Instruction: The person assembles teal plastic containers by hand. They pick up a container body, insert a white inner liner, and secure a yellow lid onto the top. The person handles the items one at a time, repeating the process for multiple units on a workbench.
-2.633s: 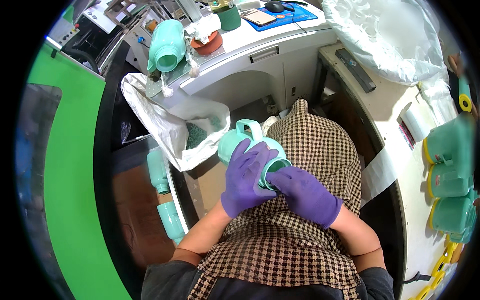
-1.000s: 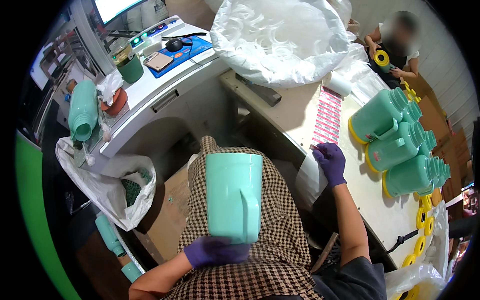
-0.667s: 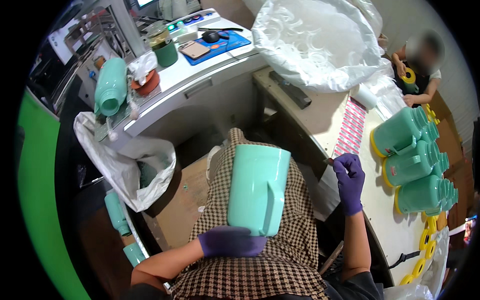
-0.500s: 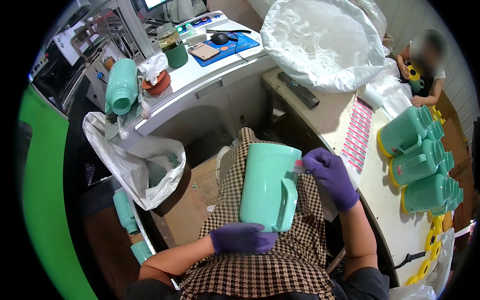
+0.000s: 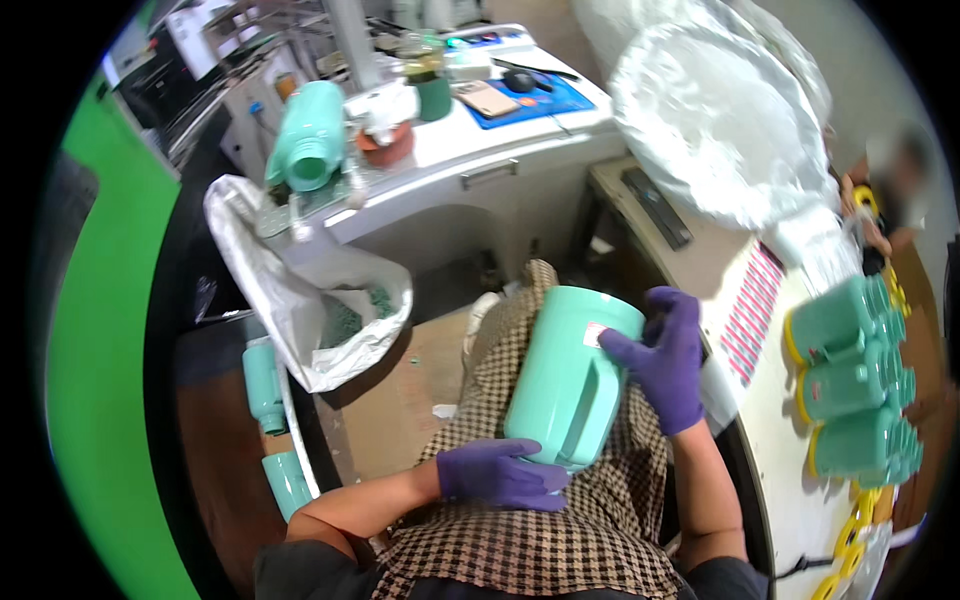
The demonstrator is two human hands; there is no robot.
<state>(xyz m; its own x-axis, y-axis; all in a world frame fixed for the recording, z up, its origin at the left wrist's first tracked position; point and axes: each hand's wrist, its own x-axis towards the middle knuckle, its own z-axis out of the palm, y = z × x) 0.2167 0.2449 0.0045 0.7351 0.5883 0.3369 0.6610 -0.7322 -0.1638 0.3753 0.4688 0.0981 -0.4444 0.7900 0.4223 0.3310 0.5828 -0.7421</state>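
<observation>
A glossy mint-green jug (image 5: 560,375) with a side handle (image 5: 597,413) lies tilted on my checked apron, its wide end away from me. My left hand (image 5: 503,474), in a purple glove, cups the near end of the jug. A small white-and-pink label (image 5: 595,335) lies on the jug's side near the wide end. My right hand (image 5: 667,362), also gloved in purple, touches the label's edge with its thumb. Its fingers are spread apart from the thumb, beside the jug's rim.
Right bench: a red-and-white label strip (image 5: 752,312), mint jugs (image 5: 850,378) with yellow bases, a dark bar (image 5: 657,208), and a large white bag (image 5: 715,120). A white sack (image 5: 270,290) and more jugs (image 5: 264,388) stand left. Another person (image 5: 890,195) sits far right.
The label has gone from my right fingers onto the jug. My right thumb now rests at it, with the fingers opened. The whole view has shifted, and the jug is tilted more.
</observation>
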